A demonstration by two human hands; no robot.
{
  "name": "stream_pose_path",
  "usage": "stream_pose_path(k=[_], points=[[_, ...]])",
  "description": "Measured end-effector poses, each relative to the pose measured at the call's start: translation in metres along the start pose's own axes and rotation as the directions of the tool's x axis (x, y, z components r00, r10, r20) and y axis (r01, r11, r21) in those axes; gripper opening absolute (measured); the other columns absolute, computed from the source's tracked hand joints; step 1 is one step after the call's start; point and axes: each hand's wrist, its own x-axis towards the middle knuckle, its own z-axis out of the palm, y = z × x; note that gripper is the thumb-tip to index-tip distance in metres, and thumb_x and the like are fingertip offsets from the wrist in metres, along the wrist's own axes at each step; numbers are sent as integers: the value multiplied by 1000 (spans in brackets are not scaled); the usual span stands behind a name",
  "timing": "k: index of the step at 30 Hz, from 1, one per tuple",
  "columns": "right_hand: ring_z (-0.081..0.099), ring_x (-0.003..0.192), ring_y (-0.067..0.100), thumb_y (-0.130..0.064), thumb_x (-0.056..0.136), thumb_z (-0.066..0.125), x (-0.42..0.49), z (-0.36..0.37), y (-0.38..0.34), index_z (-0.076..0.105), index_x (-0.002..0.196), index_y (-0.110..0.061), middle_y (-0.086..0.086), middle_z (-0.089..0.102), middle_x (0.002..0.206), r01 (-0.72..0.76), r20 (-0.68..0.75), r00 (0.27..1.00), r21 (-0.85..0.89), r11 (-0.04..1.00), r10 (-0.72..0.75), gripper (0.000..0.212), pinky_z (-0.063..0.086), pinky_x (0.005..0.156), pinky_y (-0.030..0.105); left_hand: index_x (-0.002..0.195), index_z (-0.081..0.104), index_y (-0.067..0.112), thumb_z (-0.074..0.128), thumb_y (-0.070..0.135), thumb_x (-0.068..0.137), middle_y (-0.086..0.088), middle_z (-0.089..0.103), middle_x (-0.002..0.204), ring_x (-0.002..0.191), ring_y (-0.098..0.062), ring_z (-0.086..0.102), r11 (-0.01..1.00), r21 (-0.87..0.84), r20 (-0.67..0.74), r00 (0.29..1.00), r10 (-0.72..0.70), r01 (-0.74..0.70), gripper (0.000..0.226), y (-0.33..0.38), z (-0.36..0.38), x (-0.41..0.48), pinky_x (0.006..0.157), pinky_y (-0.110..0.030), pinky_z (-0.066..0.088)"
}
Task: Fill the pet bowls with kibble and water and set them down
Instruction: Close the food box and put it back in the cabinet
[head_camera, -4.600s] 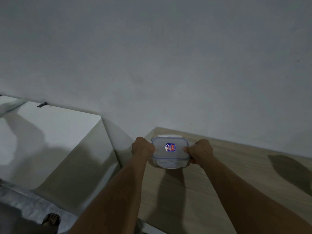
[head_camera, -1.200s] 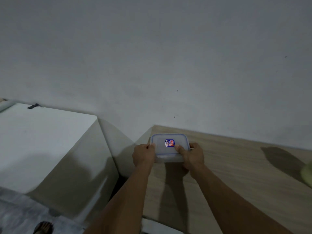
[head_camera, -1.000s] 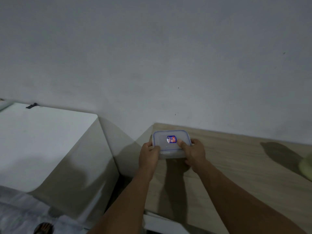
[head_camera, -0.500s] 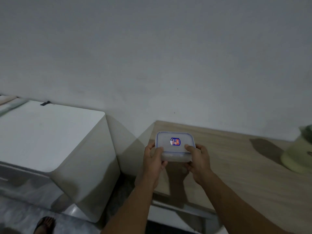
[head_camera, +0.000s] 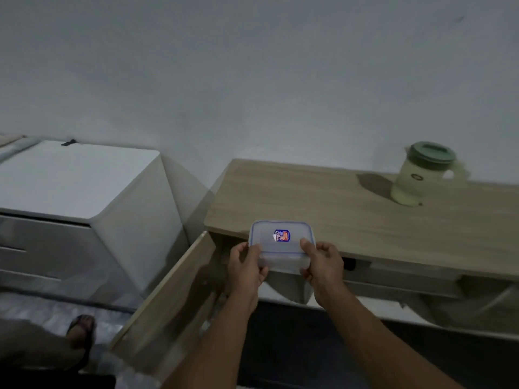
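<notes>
A clear rectangular plastic container (head_camera: pixel 281 242) with a blue-rimmed lid and a small red-and-blue sticker is held between both hands in front of the wooden cabinet's edge. My left hand (head_camera: pixel 245 265) grips its left side, thumb on the lid. My right hand (head_camera: pixel 323 262) grips its right side, thumb on the lid too. Its contents do not show through the lid. A pale green jug (head_camera: pixel 421 175) with a dark green lid stands on the cabinet top at the far right. No pet bowls are in view.
The wooden cabinet top (head_camera: pixel 323 203) runs along the grey wall. An open cabinet door (head_camera: pixel 174 299) swings out at the lower left, below my left hand. A white chest-like appliance (head_camera: pixel 78 178) stands to the left. A sandalled foot (head_camera: pixel 81 329) is on the floor.
The container has been lifted off the cabinet top's corner and drawn back toward me, both hands gripping it. The view has pulled back and down, bringing in the jug and the open door.
</notes>
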Motion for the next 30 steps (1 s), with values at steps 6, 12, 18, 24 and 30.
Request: stream_pose_path(k=[6,12,18,24,30], points=[[62,94,27,-22,84,73,-23,-44,52,57,101,-15,9,61,103,-78,-17,997,-49,996,78,25,56,68,38,126,51,23,63,20,90,-12,61,117,98,-23,65,996,-9,-26,995,-92,92,38,-55,-25,-35,64,-28,53],[63,90,31,-20,84,73,-16,-45,141,57,100,-7,13,65,101,-126,-72,990,-64,990,121,26,54,67,41,126,52,19,62,20,92,-14,62,119,93,-20,62,984,-9,-88,980,-178,178,36,-123,-73,-8,64,-27,51],[60,75,25,-22,81,77,16,-41,256,59,89,-11,13,64,91,-117,-118,988,-108,987,104,22,52,61,39,126,52,20,62,21,92,-14,61,119,94,-21,62,973,5,-133,965,-228,230,36,-214,-130,45,67,-28,53],[60,75,25,-25,76,81,67,-28,341,59,76,-20,9,64,86,-54,-97,994,-53,997,49,23,51,62,36,122,54,26,61,25,92,-10,62,120,96,-18,62,986,-1,-125,979,-163,164,31,-282,-157,106,66,-27,52],[61,76,22,-40,62,83,131,-2,388,61,77,-23,4,65,82,97,-56,994,68,993,-93,31,56,77,50,120,55,26,59,28,90,-7,63,117,93,-15,62,999,24,-38,999,26,-25,30,-314,-162,178,70,-28,50]])
